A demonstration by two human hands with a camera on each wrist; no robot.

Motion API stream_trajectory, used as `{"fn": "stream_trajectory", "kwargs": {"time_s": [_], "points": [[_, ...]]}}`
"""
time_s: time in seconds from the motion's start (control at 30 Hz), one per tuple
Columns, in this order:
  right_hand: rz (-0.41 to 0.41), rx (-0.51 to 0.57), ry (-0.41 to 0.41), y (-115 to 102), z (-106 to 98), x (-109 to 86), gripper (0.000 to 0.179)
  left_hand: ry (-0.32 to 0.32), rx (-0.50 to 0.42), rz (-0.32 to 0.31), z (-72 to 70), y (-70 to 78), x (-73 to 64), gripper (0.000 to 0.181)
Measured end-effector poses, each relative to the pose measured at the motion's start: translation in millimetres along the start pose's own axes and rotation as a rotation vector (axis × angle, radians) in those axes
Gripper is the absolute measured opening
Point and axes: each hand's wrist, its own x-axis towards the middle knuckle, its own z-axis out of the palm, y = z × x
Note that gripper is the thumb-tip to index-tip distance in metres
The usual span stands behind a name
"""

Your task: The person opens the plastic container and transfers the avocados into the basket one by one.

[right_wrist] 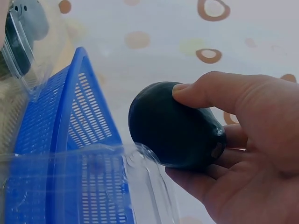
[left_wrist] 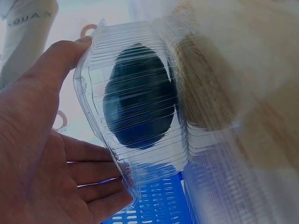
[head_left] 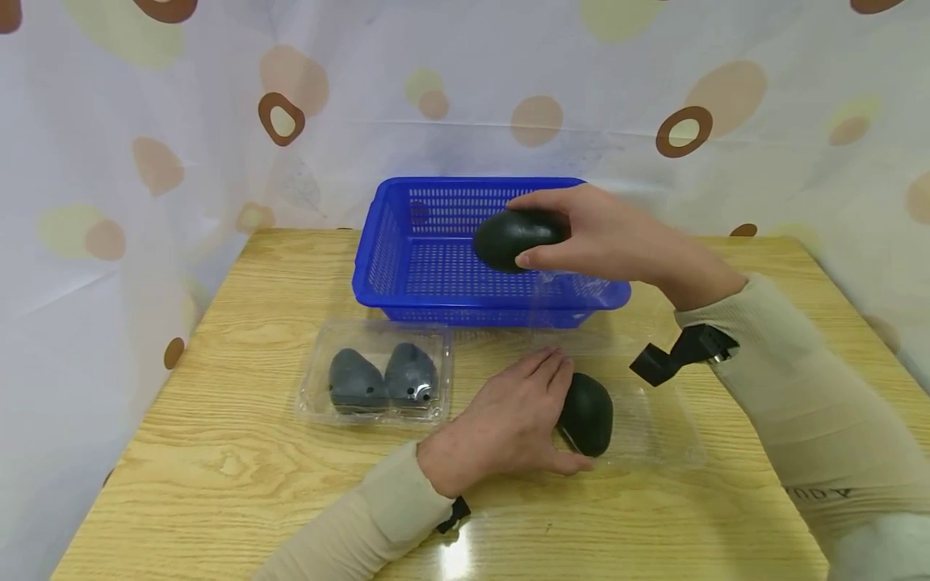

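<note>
Above the blue basket, my right hand grips a dark green avocado between thumb and fingers. The right wrist view shows the thumb on top of this avocado and the fingers beneath. On the table, my left hand holds the near left side of an opened clear plastic clamshell. Inside it lies another avocado, right beside the fingers. Seen from the left wrist, the thumb and fingers spread along the ribbed wall of that clamshell, with the avocado behind the plastic.
Left of my left hand stands a clear plastic clamshell with two dark avocados under its lid. The basket sits at the table's back edge, before a patterned curtain. Clear plastic overlaps the basket in the right wrist view.
</note>
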Motion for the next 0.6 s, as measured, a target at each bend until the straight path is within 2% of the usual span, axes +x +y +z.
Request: {"fn": "stream_trajectory", "kwargs": {"time_s": [0.13, 0.33, 0.6], "points": [[-0.037, -0.029, -0.034, -4.1, 6.8, 15.1, 0.053, -0.013, -0.005, -0.004, -0.2, -0.2, -0.1, 0.11], [-0.043, -0.081, -0.118, -13.0, 20.6, 40.3, 0.057, -0.047, -0.017, -0.017, -0.7, -1.6, -1.2, 0.111], [-0.044, -0.115, -0.203, -25.4, 41.0, 66.9, 0.052, 0.033, -0.003, -0.004, 1.9, -2.7, -1.3, 0.11]]}}
